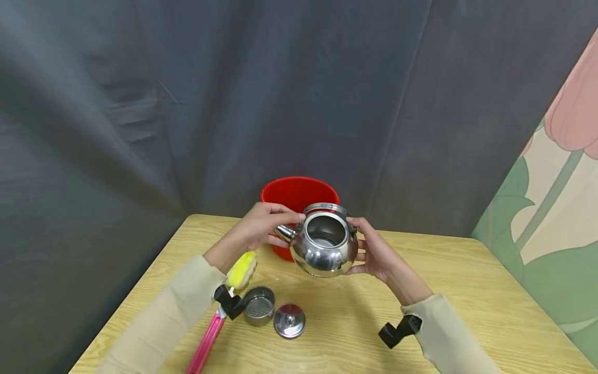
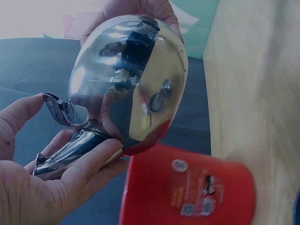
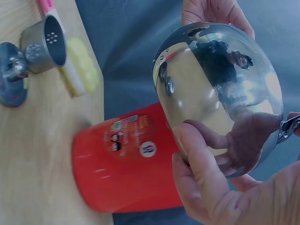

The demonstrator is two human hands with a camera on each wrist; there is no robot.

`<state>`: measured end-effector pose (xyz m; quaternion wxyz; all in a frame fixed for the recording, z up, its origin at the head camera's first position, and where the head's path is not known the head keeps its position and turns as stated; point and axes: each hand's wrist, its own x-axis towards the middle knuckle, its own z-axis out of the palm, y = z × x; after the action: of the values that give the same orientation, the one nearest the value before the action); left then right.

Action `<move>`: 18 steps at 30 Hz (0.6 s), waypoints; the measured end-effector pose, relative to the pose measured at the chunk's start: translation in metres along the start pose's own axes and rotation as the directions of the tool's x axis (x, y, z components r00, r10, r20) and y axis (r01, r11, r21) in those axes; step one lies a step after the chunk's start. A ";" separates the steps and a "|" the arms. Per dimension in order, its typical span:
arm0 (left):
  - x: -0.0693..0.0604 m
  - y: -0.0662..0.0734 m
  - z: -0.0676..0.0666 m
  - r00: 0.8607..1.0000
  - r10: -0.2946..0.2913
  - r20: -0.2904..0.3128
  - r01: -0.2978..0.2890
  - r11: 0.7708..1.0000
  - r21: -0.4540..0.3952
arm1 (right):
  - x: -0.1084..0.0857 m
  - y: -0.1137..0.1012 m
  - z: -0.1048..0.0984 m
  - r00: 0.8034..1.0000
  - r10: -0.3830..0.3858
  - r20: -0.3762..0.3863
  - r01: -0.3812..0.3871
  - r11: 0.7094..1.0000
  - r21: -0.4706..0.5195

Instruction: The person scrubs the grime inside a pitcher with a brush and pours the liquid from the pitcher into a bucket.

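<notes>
A shiny steel teapot point(image 1: 324, 254) is held up off the table, its lidless round mouth tilted toward the head camera. My left hand point(image 1: 268, 226) grips it around the spout point(image 2: 70, 152), thumb near the rim. On the opposite side, my right hand point(image 1: 374, 252) holds the rounded body, with the thumb by the rim and the fingers against the belly. The teapot's mouth is hidden in both wrist views, which show its mirror-like outside.
A red bucket point(image 1: 299, 189) stands behind the teapot. On the wooden table point(image 1: 448, 291) lie a perforated steel strainer point(image 1: 259, 304), a round steel lid point(image 1: 289, 321) and a pink-handled brush point(image 1: 207, 340) with a yellow head. A dark curtain point(image 1: 299, 104) hangs behind.
</notes>
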<state>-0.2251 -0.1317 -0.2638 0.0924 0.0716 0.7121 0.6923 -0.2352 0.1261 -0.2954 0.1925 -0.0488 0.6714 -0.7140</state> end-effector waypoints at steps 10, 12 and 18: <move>0.022 0.027 -0.012 0.999 -0.047 -0.024 0.048 0.997 0.052 | 0.018 -0.026 0.005 0.999 -0.030 0.013 0.030 0.999 0.030; 0.027 0.029 -0.013 0.997 -0.052 -0.051 0.054 0.998 0.034 | 0.022 -0.030 0.005 0.999 -0.032 0.010 0.031 0.999 0.039; 0.038 0.028 -0.011 0.979 -0.022 -0.204 -0.003 0.992 -0.123 | 0.034 -0.042 0.007 1.000 -0.027 -0.010 0.027 0.998 0.060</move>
<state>-0.2652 -0.1326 -0.2370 0.0261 -0.0095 0.6742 0.7380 -0.2730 0.1090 -0.2606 0.1812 -0.0489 0.6496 -0.7367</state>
